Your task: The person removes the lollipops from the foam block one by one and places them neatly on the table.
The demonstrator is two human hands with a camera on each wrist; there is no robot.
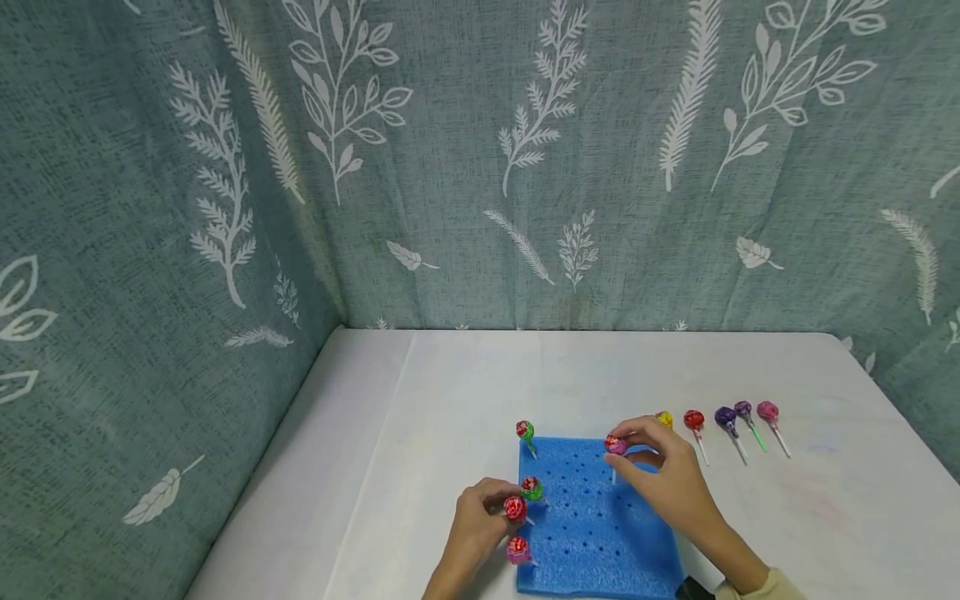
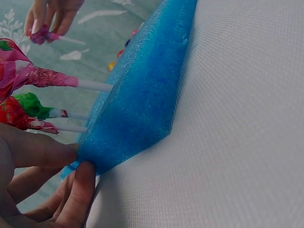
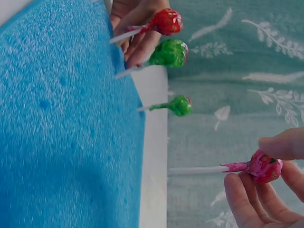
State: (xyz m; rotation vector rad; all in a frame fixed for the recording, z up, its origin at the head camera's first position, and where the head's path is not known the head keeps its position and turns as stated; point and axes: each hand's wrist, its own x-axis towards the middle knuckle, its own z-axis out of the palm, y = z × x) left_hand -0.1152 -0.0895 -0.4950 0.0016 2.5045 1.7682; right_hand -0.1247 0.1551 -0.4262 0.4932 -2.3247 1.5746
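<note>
My right hand [image 1: 671, 475] pinches a pink-and-red wrapped lollipop [image 1: 616, 446] by its head, above the far part of a blue foam block [image 1: 581, 575] dotted with small holes. Its white stick [image 3: 197, 170] hangs down, apart from the foam in the right wrist view. At the block's left edge, my left hand [image 1: 474, 521] grips the foam between thumb and fingers, as the left wrist view shows. Along that edge several lollipops stand by their sticks: a green-and-red one [image 1: 524, 430] at the far corner, another green one [image 1: 532, 488], a red one [image 1: 515, 508] and a pink-and-red one [image 1: 518, 549].
To the right on the white table [image 1: 420, 400] lie a red lollipop [image 1: 694, 420], purple ones [image 1: 726, 417] and a pink one [image 1: 768, 410]. A yellow lollipop [image 1: 664, 418] is partly hidden behind my right hand. A patterned green curtain [image 1: 450, 167] stands behind the table.
</note>
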